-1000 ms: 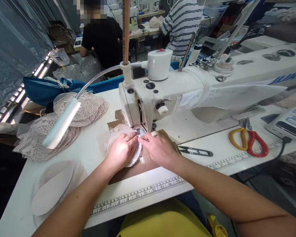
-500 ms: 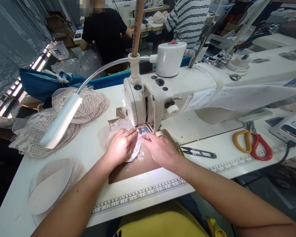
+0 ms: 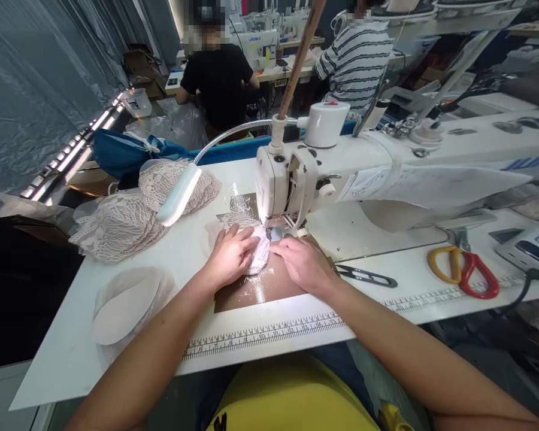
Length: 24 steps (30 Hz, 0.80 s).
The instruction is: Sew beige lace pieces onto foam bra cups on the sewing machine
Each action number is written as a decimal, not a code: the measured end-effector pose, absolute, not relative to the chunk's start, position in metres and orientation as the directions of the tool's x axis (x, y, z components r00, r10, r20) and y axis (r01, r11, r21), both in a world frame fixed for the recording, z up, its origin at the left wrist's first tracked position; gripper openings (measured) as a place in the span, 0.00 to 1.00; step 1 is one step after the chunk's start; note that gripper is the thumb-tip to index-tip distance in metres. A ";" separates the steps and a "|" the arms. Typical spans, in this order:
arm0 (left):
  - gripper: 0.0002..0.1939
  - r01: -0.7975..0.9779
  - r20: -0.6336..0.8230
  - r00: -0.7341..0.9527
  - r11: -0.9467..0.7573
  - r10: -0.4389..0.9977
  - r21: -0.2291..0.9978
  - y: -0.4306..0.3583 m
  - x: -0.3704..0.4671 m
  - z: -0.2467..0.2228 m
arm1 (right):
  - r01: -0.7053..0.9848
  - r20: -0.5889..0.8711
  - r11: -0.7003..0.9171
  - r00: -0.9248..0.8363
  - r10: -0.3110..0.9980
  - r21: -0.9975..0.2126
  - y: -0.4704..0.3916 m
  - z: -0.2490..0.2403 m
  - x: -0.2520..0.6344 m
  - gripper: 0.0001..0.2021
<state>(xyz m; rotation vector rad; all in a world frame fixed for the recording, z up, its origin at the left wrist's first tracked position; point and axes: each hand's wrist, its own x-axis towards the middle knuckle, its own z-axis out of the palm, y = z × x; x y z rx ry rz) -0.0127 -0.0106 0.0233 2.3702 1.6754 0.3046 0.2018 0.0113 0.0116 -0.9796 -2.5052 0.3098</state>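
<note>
From my distant seat I see the left hand (image 3: 234,254) spread over the lace piece (image 3: 261,256) at the needle end of the sewing machine (image 3: 276,188), the right hand (image 3: 303,260) curled beside it, whether pinching I cannot tell, black snips (image 3: 377,279) and scissors (image 3: 473,288) rightward, a lamp (image 3: 179,196) partly blocking the lace stacks (image 3: 114,230).

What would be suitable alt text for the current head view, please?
A person's left hand rests on pale lace fabric at a white sewing machine, while the right hand is by the fabric's edge. Lace stacks lie to the left; scissors with yellow and red handles lie right.
</note>
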 end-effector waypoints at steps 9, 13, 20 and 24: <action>0.16 0.856 0.087 0.367 -0.373 0.926 0.357 -0.020 -0.012 0.031 | 0.517 0.346 0.727 -0.649 0.677 -0.452 0.011 0.013 0.205 0.14; 0.14 0.869 0.164 0.265 -0.309 0.950 0.385 -0.019 -0.010 0.026 | 0.516 0.353 0.735 -0.653 0.670 -0.440 0.011 0.013 0.205 0.13; 0.20 0.716 0.050 0.519 -0.466 0.853 0.520 -0.047 -0.015 0.051 | 0.490 0.375 0.720 -0.628 0.682 -0.491 0.010 0.017 0.209 0.13; 0.16 0.592 0.058 0.579 -0.469 0.813 0.655 -0.073 -0.008 0.063 | 0.473 0.369 0.727 -0.644 0.671 -0.498 0.009 0.018 0.211 0.14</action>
